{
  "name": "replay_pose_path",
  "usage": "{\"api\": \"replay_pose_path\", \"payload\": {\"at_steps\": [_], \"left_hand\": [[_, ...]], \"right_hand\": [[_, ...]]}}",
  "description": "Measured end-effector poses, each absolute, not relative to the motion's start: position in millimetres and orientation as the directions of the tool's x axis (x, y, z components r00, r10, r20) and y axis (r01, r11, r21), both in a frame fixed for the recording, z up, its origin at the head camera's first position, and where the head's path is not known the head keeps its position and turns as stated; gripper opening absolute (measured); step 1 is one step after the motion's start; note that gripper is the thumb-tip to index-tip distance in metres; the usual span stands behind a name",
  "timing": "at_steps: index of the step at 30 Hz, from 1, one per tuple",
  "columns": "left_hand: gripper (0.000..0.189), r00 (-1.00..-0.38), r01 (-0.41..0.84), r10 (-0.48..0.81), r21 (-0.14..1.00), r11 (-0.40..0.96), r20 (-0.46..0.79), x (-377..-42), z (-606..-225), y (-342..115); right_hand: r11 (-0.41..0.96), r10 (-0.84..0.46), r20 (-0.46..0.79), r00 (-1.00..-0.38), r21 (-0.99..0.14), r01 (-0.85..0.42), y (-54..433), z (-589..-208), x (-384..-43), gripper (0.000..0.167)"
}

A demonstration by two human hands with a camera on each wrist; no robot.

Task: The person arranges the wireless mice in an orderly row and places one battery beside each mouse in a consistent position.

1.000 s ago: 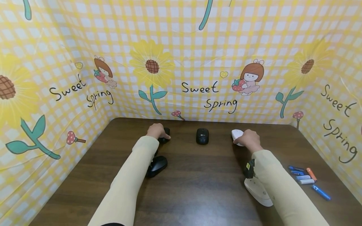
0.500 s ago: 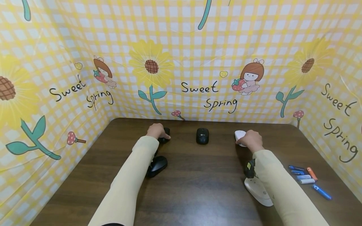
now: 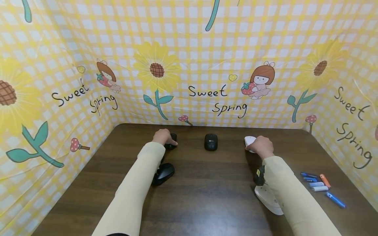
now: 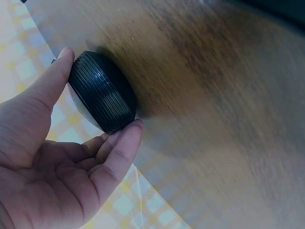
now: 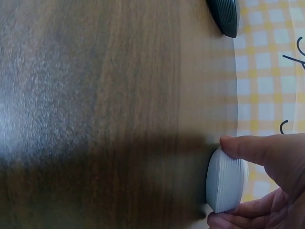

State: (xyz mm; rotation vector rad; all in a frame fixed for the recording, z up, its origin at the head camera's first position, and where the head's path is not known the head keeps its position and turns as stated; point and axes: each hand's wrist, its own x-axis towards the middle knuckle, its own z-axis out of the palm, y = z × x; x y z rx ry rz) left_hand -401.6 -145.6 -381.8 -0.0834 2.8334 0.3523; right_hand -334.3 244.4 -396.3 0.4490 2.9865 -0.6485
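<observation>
At the back left of the table, my left hand (image 3: 162,136) grips a black computer mouse (image 3: 171,141) by its sides. The left wrist view shows the thumb on one side of this ribbed black mouse (image 4: 104,90) and the fingertips on the other. Toward the back right, my right hand (image 3: 262,146) holds a white computer mouse (image 3: 249,143), partly hidden by the hand. In the right wrist view, thumb and fingers pinch the ribbed white mouse (image 5: 227,181) across its sides. Between the hands sits another black mouse (image 3: 211,142), untouched.
A larger black mouse (image 3: 164,173) lies beside the left forearm. Under the right forearm, a larger white mouse (image 3: 268,199) is partly covered. Several batteries (image 3: 320,184) lie at the right of the brown table (image 3: 212,186). A checked cloth (image 3: 189,59) rises behind and at both sides.
The right hand and its white mouse have shifted slightly to the right since one second ago. The left hand stays on its black mouse.
</observation>
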Motion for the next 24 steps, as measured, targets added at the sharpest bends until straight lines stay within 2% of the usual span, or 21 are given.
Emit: {"api": "replay_pose_path", "payload": {"at_steps": [9,19,24], "left_hand": [[0.076,-0.953,-0.060,0.013,0.230,0.971,-0.301,-402.4,-380.6,-144.8],[0.079,-0.949,-0.075,0.002,0.233,0.970,-0.317,-413.2,-389.4,-147.2],[0.079,-0.947,-0.085,-0.005,0.234,0.969,-0.321,-413.1,-388.8,-146.6]], "right_hand": [[0.853,0.297,-0.107,-0.949,-0.418,0.314,246.0,-400.8,-332.0,0.062],[0.812,0.379,-0.122,-0.917,-0.431,0.393,243.7,-400.4,-332.2,0.066],[0.787,0.404,-0.114,-0.908,-0.461,0.409,240.9,-400.6,-330.8,0.063]]}}
